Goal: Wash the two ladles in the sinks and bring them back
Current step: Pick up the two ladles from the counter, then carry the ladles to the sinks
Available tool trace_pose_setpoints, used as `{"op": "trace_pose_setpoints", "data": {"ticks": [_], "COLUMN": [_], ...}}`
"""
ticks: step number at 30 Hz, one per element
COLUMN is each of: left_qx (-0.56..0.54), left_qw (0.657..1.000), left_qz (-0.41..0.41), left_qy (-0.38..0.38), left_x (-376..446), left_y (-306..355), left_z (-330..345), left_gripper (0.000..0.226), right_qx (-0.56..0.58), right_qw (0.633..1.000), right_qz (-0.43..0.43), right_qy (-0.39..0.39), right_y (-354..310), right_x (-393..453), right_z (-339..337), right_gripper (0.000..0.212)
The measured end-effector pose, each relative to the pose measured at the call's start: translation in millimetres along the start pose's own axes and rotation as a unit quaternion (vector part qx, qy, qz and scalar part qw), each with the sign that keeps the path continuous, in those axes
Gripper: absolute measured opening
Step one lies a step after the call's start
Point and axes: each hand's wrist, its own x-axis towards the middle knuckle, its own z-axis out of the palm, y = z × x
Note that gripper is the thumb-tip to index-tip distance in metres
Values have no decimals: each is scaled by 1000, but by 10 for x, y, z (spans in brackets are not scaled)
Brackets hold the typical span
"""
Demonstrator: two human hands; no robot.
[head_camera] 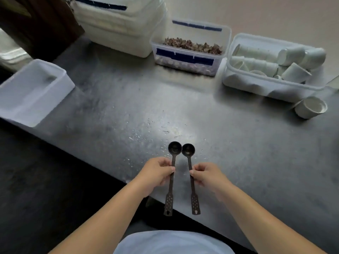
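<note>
Two small dark ladles lie side by side over the near edge of a steel counter [238, 143], bowls pointing away from me. My left hand [157, 173] pinches the stem of the left ladle [174, 147]. My right hand [207, 174] pinches the stem of the right ladle [188, 149]. Both perforated handle ends stick out toward me past my fingers. Water droplets dot the counter around the bowls. No sink is in view.
An empty clear tub [31, 92] stands at the counter's left edge. At the back are a large white bin [119, 24], a clear box of dried brown bits [187, 50] and a tub of white cups [271, 66]. One loose white cup [311, 107] lies at the right.
</note>
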Motion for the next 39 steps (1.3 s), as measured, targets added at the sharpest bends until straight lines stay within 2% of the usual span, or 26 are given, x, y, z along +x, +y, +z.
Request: {"op": "trace_pose_setpoints", "data": {"ticks": [5,8,16,22,26,32,39], "left_qx": [-74,-112,-227,-304,-332,-411,-491], "left_qw": [993,984,927,864,822,733,625], "left_qz": [3,9,46,71,70,51,29], "left_qy": [87,141,295,394,458,539,607], "left_x": [-537,-888,-2001,-2958,-3606,-4427,-5003], "left_y": [-161,-347,-1109,-1902,-2472,-3247,-3992], "left_z": [-367,-709,-1766,-2594,-3130,-3693,-4369], "left_gripper": [14,8,9,9,9,7,7], "right_qx": [-25,-60,-168,-246,-278,-303,-371], "right_qw": [995,983,916,854,811,736,651], "right_qz": [-31,-59,-95,-116,-120,-88,-56], "right_qy": [-92,-165,-351,-443,-501,-599,-660], "right_y": [-297,-507,-890,-860,-692,-416,-84], "right_x": [-95,-196,-551,-995,-1389,-1924,-2228], "right_z": [469,902,2538,4145,5215,6612,8251], "right_gripper": [18,21,28,23,28,27,23]}}
